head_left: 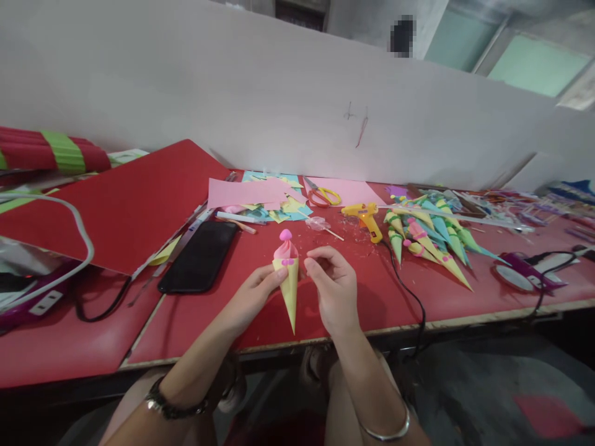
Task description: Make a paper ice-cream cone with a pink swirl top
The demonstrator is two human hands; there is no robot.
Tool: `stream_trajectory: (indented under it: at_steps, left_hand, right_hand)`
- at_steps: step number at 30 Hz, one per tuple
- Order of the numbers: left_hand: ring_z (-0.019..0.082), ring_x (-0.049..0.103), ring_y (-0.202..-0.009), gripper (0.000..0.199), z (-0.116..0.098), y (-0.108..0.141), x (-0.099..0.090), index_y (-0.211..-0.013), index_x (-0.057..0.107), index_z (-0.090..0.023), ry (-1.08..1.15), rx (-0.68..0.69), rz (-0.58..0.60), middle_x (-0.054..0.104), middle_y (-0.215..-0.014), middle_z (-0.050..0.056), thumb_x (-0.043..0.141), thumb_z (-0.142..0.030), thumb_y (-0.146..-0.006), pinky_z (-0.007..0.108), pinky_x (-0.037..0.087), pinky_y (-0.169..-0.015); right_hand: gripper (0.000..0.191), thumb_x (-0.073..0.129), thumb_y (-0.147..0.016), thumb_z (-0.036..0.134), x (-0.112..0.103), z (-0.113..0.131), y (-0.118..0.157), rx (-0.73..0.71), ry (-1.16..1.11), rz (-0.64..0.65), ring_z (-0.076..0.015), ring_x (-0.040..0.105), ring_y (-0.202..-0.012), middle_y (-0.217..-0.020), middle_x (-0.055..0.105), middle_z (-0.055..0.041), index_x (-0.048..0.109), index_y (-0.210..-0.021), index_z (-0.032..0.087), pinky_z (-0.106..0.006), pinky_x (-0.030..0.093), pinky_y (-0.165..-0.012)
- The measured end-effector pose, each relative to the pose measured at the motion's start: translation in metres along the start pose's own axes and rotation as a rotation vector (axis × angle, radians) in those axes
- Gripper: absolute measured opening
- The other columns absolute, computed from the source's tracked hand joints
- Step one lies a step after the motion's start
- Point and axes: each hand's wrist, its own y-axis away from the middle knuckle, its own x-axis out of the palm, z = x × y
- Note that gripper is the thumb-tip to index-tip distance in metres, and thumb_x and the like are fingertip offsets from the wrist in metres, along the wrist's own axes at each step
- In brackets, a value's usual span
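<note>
A pale yellow paper cone [290, 294] points downward, with pink gathered paper [285, 249] and a bright pink tip [285, 235] at its top. Small pink dots sit along its rim. My left hand [258, 286] grips the cone from the left, thumb across its front. Just right of the rim, apart from the cone, my right hand [335, 284] is closed with thumb and forefinger brought close together; whatever it may hold is too small to make out.
Several finished yellow, green and blue cones [432, 232] lie piled to the right. Between pile and hands rests a yellow glue gun [365, 218], its cord running over the table edge. Scissors [323, 193], a wrapped lollipop [320, 224], paper scraps [260, 195] and a black phone [199, 257] lie nearby.
</note>
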Motion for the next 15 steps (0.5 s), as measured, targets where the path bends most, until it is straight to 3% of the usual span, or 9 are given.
stream_trajectory:
  at_steps: [4,8,15]
  left_hand:
    - [0.029,0.057,-0.096,0.042,-0.0004,0.0010,0.0007,-0.078,0.069,-0.013,0.038,-0.002,0.051,0.070,-0.084,0.007,0.068,-0.050,-0.057,0.040,0.035,-0.094]
    - [0.029,0.056,-0.096,0.044,0.0001,0.0013,-0.0008,-0.080,0.069,-0.013,0.012,-0.014,-0.031,0.069,-0.084,0.007,0.070,-0.050,-0.054,0.040,0.035,-0.093]
    - [0.027,0.057,-0.090,0.044,0.0016,-0.0005,-0.0026,-0.083,0.068,-0.015,-0.077,0.029,0.016,0.069,-0.083,0.006,0.066,-0.051,-0.059,0.037,0.040,-0.085]
  right_hand:
    - [0.011,0.057,-0.075,0.019,0.0015,0.0017,0.0014,-0.024,0.072,0.040,-0.0088,0.053,-0.062,-0.072,0.055,0.0019,0.067,-0.077,0.023,-0.020,0.045,-0.054]
    - [0.013,0.057,-0.075,0.020,0.0019,0.0035,0.0022,-0.063,0.197,0.072,-0.0118,0.053,-0.075,-0.081,0.053,-0.0011,0.069,-0.078,0.023,-0.022,0.045,-0.061]
    - [0.012,0.058,-0.073,0.018,0.0031,0.0045,0.0026,-0.042,0.214,0.099,-0.0117,0.053,-0.075,-0.083,0.051,-0.0013,0.067,-0.078,0.023,-0.022,0.046,-0.061]
